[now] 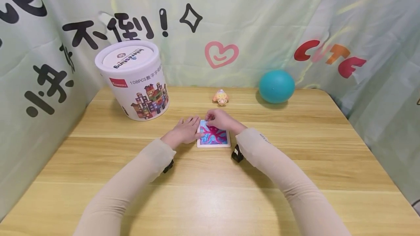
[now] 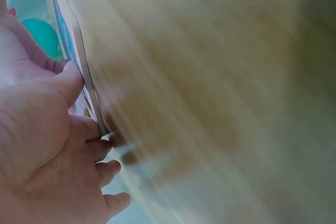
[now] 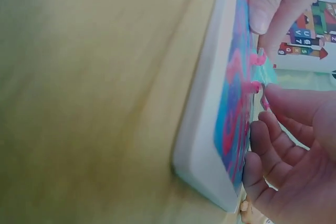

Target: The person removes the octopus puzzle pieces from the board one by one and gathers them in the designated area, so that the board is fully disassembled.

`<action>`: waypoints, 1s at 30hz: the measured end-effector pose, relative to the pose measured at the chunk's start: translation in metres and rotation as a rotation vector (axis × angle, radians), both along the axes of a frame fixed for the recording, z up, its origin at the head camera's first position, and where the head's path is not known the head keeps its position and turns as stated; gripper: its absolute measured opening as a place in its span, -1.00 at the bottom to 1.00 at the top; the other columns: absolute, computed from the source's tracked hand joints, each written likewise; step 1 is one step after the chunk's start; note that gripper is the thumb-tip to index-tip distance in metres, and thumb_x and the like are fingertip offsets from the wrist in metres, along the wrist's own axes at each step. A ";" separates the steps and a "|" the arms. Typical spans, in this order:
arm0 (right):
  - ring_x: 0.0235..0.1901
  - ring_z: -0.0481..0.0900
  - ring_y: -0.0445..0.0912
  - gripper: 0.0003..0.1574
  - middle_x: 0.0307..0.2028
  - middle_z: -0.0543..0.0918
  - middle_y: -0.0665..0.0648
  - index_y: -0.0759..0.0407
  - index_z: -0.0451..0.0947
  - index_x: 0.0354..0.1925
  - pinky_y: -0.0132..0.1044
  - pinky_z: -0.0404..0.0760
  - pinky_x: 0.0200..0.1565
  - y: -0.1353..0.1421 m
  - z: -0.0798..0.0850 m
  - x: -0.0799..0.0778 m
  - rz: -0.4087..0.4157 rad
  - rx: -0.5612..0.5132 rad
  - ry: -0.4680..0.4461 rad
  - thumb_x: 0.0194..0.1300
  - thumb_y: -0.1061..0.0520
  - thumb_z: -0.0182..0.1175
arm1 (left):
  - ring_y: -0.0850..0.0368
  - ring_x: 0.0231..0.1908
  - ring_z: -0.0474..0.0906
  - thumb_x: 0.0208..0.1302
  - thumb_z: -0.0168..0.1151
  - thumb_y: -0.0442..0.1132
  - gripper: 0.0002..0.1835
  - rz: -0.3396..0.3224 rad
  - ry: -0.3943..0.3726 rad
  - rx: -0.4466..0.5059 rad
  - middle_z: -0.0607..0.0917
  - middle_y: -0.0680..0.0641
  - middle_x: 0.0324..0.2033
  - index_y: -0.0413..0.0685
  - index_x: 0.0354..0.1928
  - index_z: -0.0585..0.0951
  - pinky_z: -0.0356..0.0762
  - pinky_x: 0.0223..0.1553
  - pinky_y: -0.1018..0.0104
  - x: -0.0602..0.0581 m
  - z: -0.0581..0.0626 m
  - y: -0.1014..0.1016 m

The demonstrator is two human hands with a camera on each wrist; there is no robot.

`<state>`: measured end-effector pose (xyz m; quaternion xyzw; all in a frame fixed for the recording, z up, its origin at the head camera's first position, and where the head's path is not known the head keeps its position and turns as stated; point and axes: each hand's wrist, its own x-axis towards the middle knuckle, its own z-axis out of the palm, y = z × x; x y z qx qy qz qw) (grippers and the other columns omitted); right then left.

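Observation:
A square jigsaw puzzle board (image 1: 213, 142) with a pink octopus on a blue ground and a pale border lies flat on the table. My left hand (image 1: 185, 131) rests at its left side, fingers spread and fairly straight, the thumb over the board's edge. Above the board's upper part, my right hand (image 1: 221, 120) pinches a small puzzle piece (image 3: 269, 74), teal and pink, between thumb and forefinger. The piece stands tilted up from the picture; whether its lower edge touches the board I cannot tell. From the head view the right hand hides the piece.
A large white lidded bucket (image 1: 136, 83) stands at the back left. A small pink and yellow figurine (image 1: 221, 97) sits behind the board, and a teal ball (image 1: 277, 86) at the back right. A printed curtain (image 1: 256, 17) hangs behind the wooden table (image 1: 210, 188).

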<state>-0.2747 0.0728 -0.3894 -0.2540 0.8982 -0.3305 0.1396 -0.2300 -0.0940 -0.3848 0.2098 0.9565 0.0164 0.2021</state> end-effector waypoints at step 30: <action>-0.53 0.38 -0.11 -0.81 -0.54 0.49 0.11 0.39 0.54 -0.33 -0.35 0.45 -0.46 0.123 0.013 -0.014 -0.227 -0.070 -0.198 0.27 0.23 0.14 | -0.06 0.37 -0.27 0.40 -0.27 0.16 -0.22 -0.033 0.024 -0.007 -0.15 -0.16 0.41 -0.21 0.42 -0.15 -0.29 0.31 -0.05 0.002 -0.001 -0.001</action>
